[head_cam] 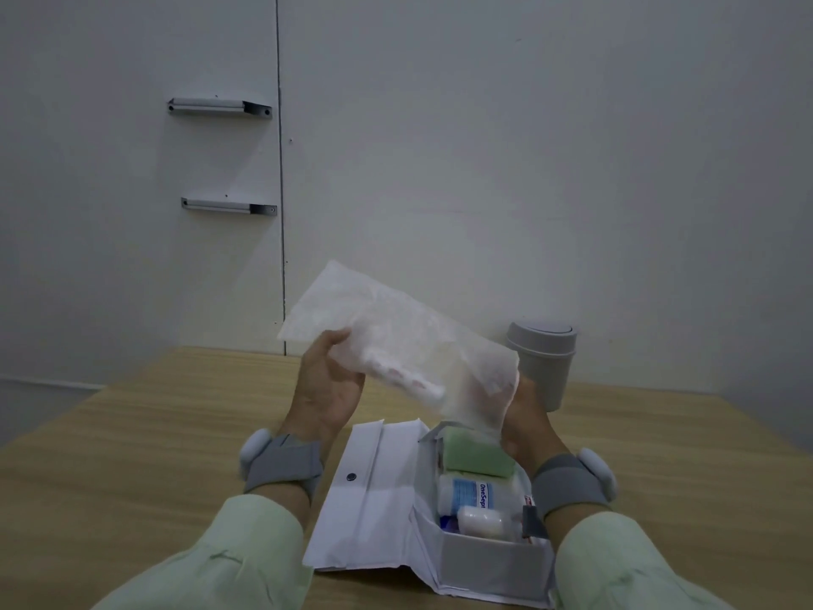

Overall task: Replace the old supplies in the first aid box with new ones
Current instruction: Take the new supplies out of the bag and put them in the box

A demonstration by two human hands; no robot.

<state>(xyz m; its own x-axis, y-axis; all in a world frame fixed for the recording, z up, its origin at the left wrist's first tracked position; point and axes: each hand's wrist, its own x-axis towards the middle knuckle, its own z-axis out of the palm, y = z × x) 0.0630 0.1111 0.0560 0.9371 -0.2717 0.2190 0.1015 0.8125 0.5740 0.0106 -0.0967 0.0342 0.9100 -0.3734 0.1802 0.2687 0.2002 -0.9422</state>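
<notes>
A white first aid box (492, 563) lies open on the wooden table, its lid flap (374, 490) folded out to the left. Inside I see a green pack (477, 453), a white bottle with blue print (473, 495) and a small white roll (484, 521). Above the box I hold a translucent white plastic packet (396, 345), blurred. My left hand (327, 385) grips its left part. My right hand (532, 416) holds its lower right corner, fingers mostly hidden behind the packet.
A grey lidded bin (543, 363) stands on the table behind my right hand, near the wall. The wooden table (154, 455) stretches to the left and right. Two metal brackets (220, 107) are fixed on the wall.
</notes>
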